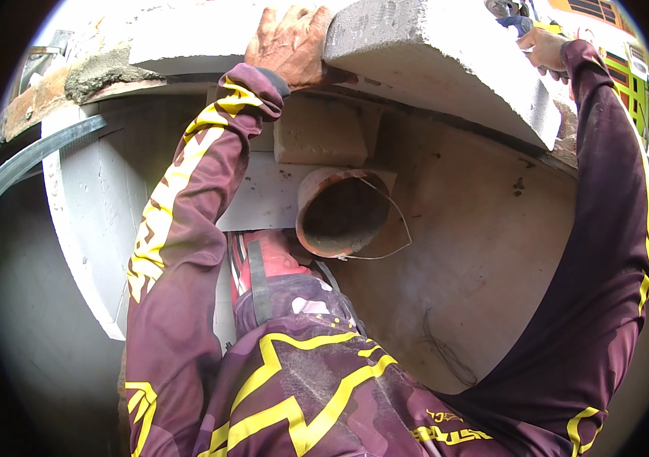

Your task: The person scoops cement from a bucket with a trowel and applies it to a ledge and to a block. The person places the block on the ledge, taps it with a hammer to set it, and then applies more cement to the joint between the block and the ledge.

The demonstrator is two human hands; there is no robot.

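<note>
Head view | left hand [290, 47] palm-down beside the left end of the pale block [446, 68], how far it is closed I can't tell; right hand [545, 50] curled round a blue-and-yellow tool [519, 24], past the block's right part | block tilted across the wall's upper edge; bucket [311, 221] below, mouth facing me

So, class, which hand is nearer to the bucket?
The left: the left hand is above the bucket, slightly left; the right hand is farther off, up and right.
</note>
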